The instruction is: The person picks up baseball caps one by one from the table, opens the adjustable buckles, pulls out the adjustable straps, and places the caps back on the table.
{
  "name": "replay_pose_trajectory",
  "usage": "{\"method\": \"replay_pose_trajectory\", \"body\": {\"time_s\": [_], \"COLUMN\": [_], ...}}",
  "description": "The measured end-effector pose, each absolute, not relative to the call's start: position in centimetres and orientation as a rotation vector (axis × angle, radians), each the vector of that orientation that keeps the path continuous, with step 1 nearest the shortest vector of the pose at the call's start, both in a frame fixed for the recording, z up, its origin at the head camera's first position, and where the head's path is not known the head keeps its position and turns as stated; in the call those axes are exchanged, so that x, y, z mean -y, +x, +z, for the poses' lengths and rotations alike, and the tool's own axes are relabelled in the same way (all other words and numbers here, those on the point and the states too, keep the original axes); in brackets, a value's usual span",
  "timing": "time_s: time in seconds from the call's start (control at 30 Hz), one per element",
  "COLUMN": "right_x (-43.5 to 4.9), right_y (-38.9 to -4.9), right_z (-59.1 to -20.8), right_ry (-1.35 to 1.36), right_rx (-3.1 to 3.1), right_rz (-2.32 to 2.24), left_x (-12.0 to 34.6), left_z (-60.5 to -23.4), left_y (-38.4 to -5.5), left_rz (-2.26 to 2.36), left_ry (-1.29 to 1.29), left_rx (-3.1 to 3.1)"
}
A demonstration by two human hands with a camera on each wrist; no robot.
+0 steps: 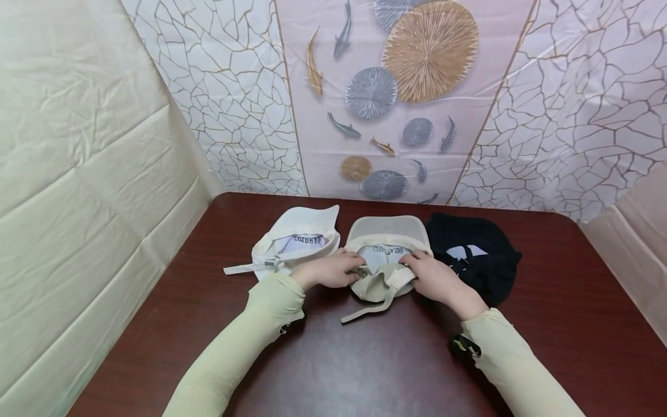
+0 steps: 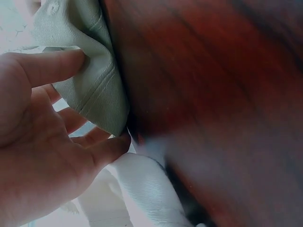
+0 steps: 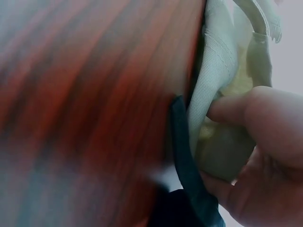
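A beige cap point(image 1: 387, 227) lies with its inside facing up, brim pointing to the far side, its loose strap point(image 1: 365, 313) trailing toward the front. My left hand point(image 1: 333, 270) grips its left side; in the left wrist view the thumb presses on the beige cloth point(image 2: 94, 97) with the fingers behind it. On the other side my right hand point(image 1: 435, 279) holds the cap's edge, and in the right wrist view the thumb reaches inside the beige crown point(image 3: 215, 71). Lettering shows on the lining between both hands.
A white cap point(image 1: 307, 219), also inside up, lies to the left, close by my left hand, its strap point(image 1: 238, 269) sticking out leftward. To the right lies a black cap point(image 1: 497, 260), partly behind my right hand. The dark red tabletop point(image 1: 344, 370) meets a patterned cloth backdrop point(image 1: 250, 116).
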State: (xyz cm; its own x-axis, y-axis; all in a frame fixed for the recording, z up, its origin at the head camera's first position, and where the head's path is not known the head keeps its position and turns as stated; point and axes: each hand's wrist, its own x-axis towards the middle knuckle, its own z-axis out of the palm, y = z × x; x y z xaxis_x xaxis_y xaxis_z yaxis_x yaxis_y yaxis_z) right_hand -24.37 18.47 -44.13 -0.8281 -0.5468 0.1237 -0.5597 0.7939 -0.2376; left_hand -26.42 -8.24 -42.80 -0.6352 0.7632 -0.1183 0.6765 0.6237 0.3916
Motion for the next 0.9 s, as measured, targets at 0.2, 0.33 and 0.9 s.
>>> {"method": "replay_pose_trajectory", "body": {"time_s": [0.2,0.33,0.9], "right_x": [-18.5,-18.5,-18.6], "right_y": [-24.1,-24.2,-22.1], "right_z": [-44.3,-44.2,-39.7], "right_ry": [0.909,0.922,0.976], "right_rx": [2.913,2.934,2.949], "right_rz": [0.377,0.355,0.446], "left_x": [8.1,8.0,9.0], "left_z": [-43.0,-43.0,-39.4], "left_y": [-26.2,-26.3,-24.0], "left_rz": [0.454,0.421,0.639], "left_ry": [1.168,1.157,1.133], "left_rx": [-2.589,-2.607,-2.603]}}
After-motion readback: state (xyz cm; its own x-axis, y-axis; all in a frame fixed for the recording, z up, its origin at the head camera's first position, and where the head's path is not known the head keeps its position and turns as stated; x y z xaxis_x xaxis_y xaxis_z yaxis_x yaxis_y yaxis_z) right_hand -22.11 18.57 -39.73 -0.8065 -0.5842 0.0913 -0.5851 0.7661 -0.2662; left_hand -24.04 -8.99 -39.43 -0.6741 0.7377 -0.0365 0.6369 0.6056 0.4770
